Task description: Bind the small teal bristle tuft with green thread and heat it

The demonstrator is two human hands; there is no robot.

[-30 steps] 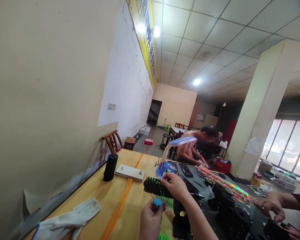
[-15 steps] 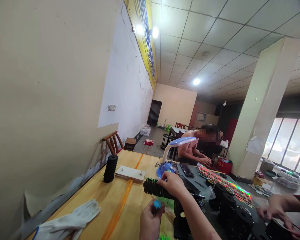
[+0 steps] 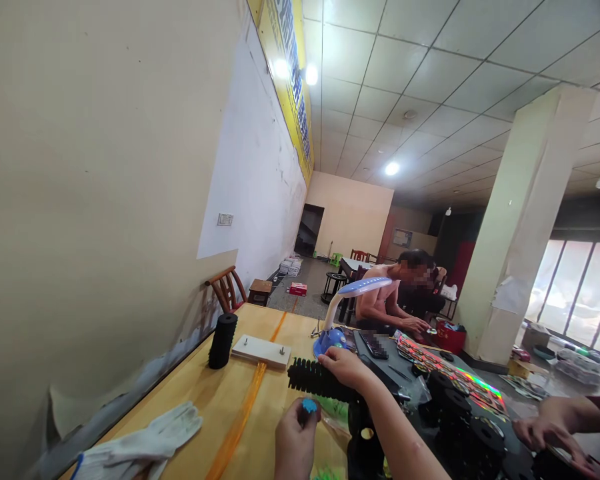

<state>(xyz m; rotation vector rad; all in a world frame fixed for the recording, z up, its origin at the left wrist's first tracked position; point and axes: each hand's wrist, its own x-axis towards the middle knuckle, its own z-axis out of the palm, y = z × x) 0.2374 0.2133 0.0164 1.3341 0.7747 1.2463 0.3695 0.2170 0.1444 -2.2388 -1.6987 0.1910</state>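
My right hand (image 3: 345, 369) grips a black bristly roller (image 3: 314, 377) that lies level above the wooden table (image 3: 220, 407), its free end pointing left. My left hand (image 3: 294, 441) is low in the view, fingers closed on a small blue toothed piece (image 3: 309, 405) held just below the roller. A black stand (image 3: 363, 433) sits under the roller, partly hidden by my right forearm.
A second black roller (image 3: 222, 341) stands upright by the wall, beside a white block with two pins (image 3: 261, 351). White gloves (image 3: 145, 440) lie at the near left. A blue desk lamp (image 3: 347, 313), holographic sheets (image 3: 450, 373) and black discs (image 3: 460, 413) lie right. A co-worker's hand (image 3: 550, 430) reaches in; another person sits beyond.
My left hand with the blue piece has dropped slightly. The co-worker's hand at the right has shifted a little. The view has tilted slightly.
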